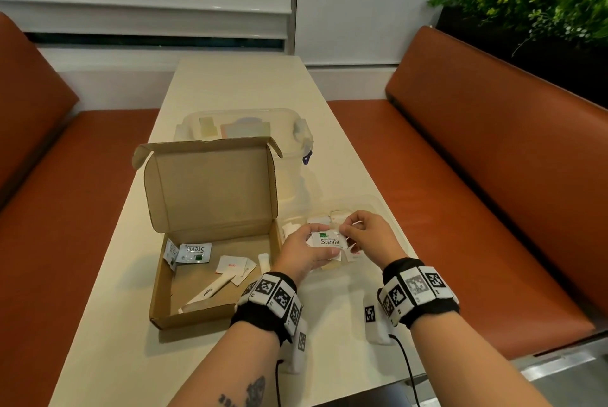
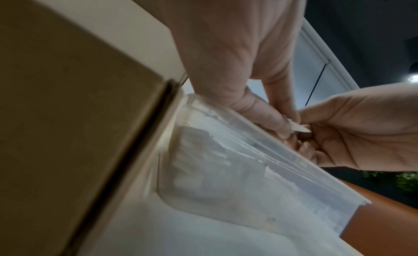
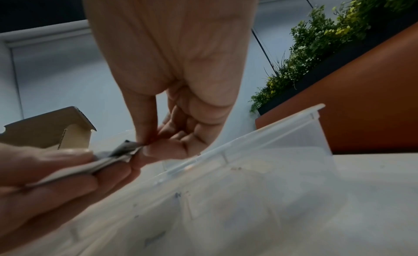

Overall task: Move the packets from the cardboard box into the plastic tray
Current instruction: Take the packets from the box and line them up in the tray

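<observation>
From the head view, both hands meet over the plastic tray, which sits on the counter just right of the open cardboard box. The left hand holds a small stack topped by a Stevia packet; the right hand pinches its far edge, probably to peel one off for dropping. More packets lie in the box, others already in the tray.

In the left wrist view, thumb and fingers are pressed on the packet edge, directly above the tray rim.

In the right wrist view, the right fingers pinch a packet corner while the left grips the stack flat, steadying it
</observation>
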The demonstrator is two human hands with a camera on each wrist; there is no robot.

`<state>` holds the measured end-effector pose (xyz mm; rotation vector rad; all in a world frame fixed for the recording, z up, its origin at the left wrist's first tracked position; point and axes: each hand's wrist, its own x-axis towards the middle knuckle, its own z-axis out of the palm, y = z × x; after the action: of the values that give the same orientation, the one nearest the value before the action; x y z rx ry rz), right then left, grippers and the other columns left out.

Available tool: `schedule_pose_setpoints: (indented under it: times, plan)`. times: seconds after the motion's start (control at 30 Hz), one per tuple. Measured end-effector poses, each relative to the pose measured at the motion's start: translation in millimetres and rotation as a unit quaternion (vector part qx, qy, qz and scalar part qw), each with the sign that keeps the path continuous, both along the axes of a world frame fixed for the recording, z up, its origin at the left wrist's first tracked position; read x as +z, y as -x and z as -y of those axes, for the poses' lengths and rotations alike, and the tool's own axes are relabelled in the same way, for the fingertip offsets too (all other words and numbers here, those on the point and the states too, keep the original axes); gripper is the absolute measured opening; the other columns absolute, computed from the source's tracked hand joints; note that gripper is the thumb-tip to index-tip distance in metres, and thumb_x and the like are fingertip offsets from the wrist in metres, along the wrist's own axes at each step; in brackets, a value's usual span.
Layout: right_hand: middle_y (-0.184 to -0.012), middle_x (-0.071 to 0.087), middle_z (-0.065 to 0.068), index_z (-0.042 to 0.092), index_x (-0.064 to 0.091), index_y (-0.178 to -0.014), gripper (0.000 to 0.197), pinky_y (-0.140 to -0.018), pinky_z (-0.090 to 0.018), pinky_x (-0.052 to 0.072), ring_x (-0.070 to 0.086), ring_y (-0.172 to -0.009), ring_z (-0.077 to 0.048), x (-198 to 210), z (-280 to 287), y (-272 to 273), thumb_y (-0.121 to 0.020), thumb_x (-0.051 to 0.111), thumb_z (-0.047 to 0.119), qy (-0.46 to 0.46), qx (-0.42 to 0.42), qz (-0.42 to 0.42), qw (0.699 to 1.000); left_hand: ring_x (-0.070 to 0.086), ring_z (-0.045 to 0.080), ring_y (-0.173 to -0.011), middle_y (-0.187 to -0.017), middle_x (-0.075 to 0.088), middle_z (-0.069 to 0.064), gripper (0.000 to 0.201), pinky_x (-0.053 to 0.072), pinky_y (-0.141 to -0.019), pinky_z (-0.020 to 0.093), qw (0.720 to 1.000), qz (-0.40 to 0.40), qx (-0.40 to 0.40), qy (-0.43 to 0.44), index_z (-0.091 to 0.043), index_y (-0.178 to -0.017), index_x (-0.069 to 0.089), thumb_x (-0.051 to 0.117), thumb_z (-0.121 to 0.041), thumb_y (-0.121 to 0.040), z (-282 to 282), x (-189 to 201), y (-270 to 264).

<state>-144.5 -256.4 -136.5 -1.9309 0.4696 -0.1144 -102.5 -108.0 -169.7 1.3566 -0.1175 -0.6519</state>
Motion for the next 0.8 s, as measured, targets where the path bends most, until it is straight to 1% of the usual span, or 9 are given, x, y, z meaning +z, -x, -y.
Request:
schedule_pose_setpoints:
  times: [0.07, 0.13, 0.23, 0.3, 0.4, 0.47, 0.57, 0.7, 0.8]
  plan:
    - [-0.072, 0.068, -0.012, 0.006, 0.057, -0.084, 0.006, -0.051, -0.022, 0.050, 0.060, -0.055, -0.014, 0, 1, 1, -0.089, 0.061, 0.007, -0.026, -0.014, 0.012, 0.999, 0.065, 0.017, -0.086, -0.098, 0.064, 0.003, 0.042, 0.056, -0.060, 0.020, 1.000, -0.005, 0.009, 0.006, -0.019, -0.096, 0.060, 0.075, 0.010, -0.071, 1, 0, -1]
    - [-0.069, 0.067, -0.008, 0.006, 0.059, -0.088, 0.008, -0.051, -0.022, 0.050, 0.060, -0.054, -0.013, 1, 2, 2, -0.086, 0.066, 0.009, -0.048, -0.011, 0.022, 0.999, 0.066, 0.018, -0.086, -0.100, 0.065, 0.006, 0.043, 0.056, -0.061, 0.021, 1.000, -0.003, -0.001, 0.004, -0.018, -0.097, 0.060, 0.075, 0.011, -0.070, 1, 0, -2]
    - [-0.065, 0.063, -0.004, 0.012, 0.063, -0.090, 0.015, -0.049, -0.019, 0.047, 0.057, -0.050, -0.006, 0, 3, 2, -0.079, 0.073, 0.009, -0.029, 0.019, 0.012, 0.999, 0.068, 0.021, -0.087, -0.101, 0.065, 0.007, 0.044, 0.058, -0.065, 0.025, 1.000, 0.009, -0.021, -0.004, -0.020, -0.097, 0.061, 0.075, 0.012, -0.070, 1, -1, -2]
    - [-0.065, 0.063, -0.003, 0.014, 0.067, -0.085, 0.010, -0.050, -0.017, 0.046, 0.057, -0.054, -0.008, 0, 5, 1, -0.079, 0.073, 0.007, -0.014, 0.028, 0.002, 1.000, 0.067, 0.022, -0.090, -0.101, 0.063, 0.005, 0.045, 0.059, -0.069, 0.029, 1.000, 0.014, -0.010, -0.006, -0.021, -0.096, 0.061, 0.074, 0.013, -0.069, 3, -3, -3]
    - [-0.071, 0.068, -0.003, 0.015, 0.069, -0.078, 0.008, -0.056, -0.018, 0.052, 0.059, -0.058, -0.011, 2, 18, 2, -0.083, 0.069, 0.009, -0.002, -0.022, 0.010, 1.000, 0.064, 0.024, -0.093, -0.103, 0.059, 0.003, 0.044, 0.059, -0.074, 0.033, 0.999, 0.019, 0.025, -0.018, -0.022, -0.095, 0.060, 0.075, 0.011, -0.070, 4, -4, -5]
    - [-0.079, 0.068, -0.007, 0.014, 0.065, -0.080, 0.008, -0.059, -0.018, 0.054, 0.061, -0.061, -0.011, 5, 36, 3, -0.086, 0.065, 0.009, 0.014, -0.095, 0.022, 0.995, 0.063, 0.022, -0.092, -0.104, 0.055, 0.001, 0.042, 0.058, -0.068, 0.027, 0.999, 0.021, 0.035, -0.022, -0.025, -0.093, 0.061, 0.075, 0.009, -0.071, 3, -4, -7]
    - [-0.086, 0.067, -0.009, 0.010, 0.062, -0.084, 0.006, -0.056, -0.018, 0.052, 0.062, -0.062, -0.011, 9, 60, 2, -0.087, 0.062, 0.006, 0.030, -0.193, 0.019, 0.981, 0.062, 0.020, -0.091, -0.108, 0.054, 0.001, 0.041, 0.055, -0.061, 0.020, 0.999, 0.028, 0.031, -0.025, -0.026, -0.093, 0.062, 0.075, 0.007, -0.073, 2, -3, -6]
    - [-0.096, 0.062, -0.005, 0.014, 0.057, -0.092, 0.013, -0.053, -0.018, 0.051, 0.064, -0.064, -0.012, 2, 61, -6, -0.088, 0.059, 0.001, 0.103, -0.194, -0.044, 0.975, 0.063, 0.021, -0.090, -0.110, 0.052, 0.003, 0.040, 0.055, -0.061, 0.020, 0.999, 0.023, 0.032, -0.024, -0.026, -0.093, 0.063, 0.075, 0.007, -0.073, 2, -3, -6]
    - [-0.094, 0.063, -0.007, 0.011, 0.058, -0.094, 0.012, -0.061, -0.029, 0.057, 0.067, -0.069, -0.016, -11, 50, -11, -0.090, 0.056, 0.000, 0.139, -0.163, -0.071, 0.974, 0.063, 0.024, -0.094, -0.110, 0.052, 0.000, 0.040, 0.056, -0.065, 0.023, 0.999, 0.021, 0.027, -0.031, -0.026, -0.093, 0.063, 0.074, 0.007, -0.073, 1, -1, -6]
